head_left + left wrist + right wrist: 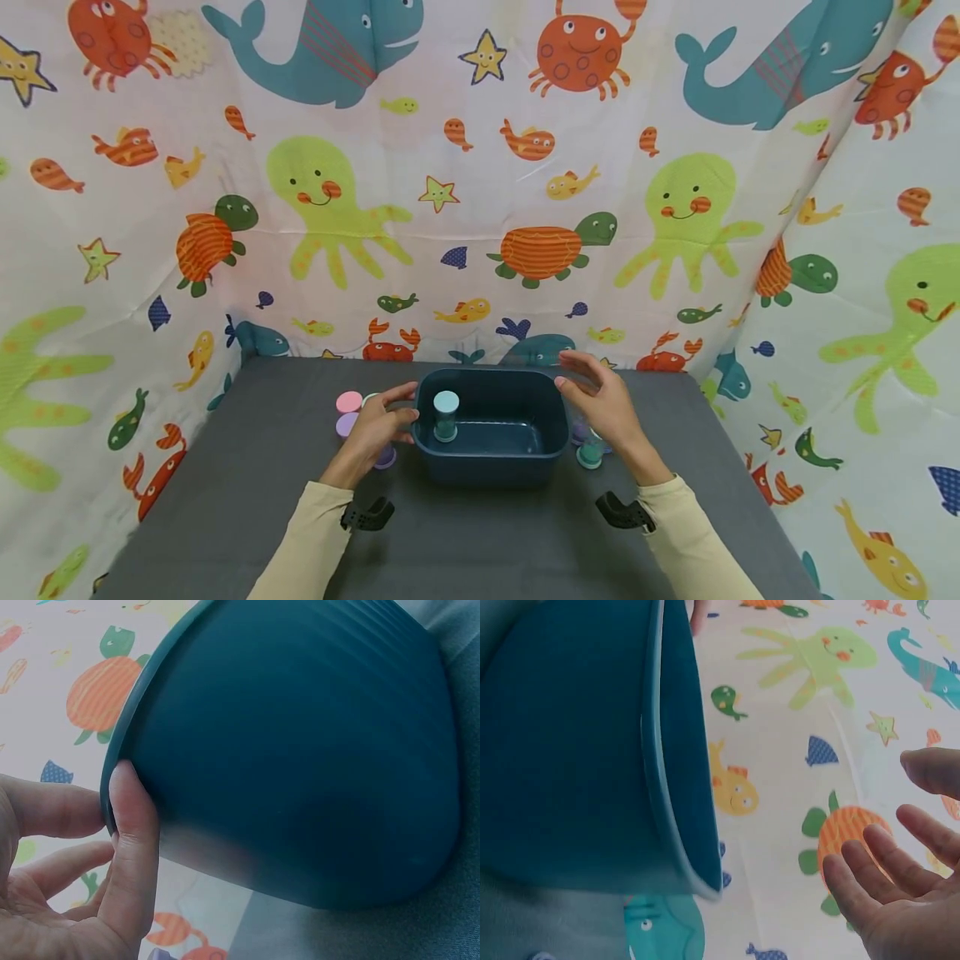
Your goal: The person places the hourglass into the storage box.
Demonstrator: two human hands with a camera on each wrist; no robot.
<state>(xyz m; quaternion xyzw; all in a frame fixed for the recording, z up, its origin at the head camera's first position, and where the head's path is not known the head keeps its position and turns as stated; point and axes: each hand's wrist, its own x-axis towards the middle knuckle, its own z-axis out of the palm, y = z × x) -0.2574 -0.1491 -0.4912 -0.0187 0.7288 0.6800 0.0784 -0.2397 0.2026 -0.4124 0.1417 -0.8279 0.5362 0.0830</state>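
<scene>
I can see a white cloth point(510, 183) hung behind the grey desk point(487, 533) and along both its sides, printed with sea creatures. High on the back stretch I make out two teal whales point(341, 62), an orange crab point(579, 54) and a yellow star point(484, 57) between them. Lower down, two lime-green octopuses point(318, 187) flank a turtle point(540, 252) with a striped orange shell. My right wrist feed shows light creases in the fabric.
</scene>
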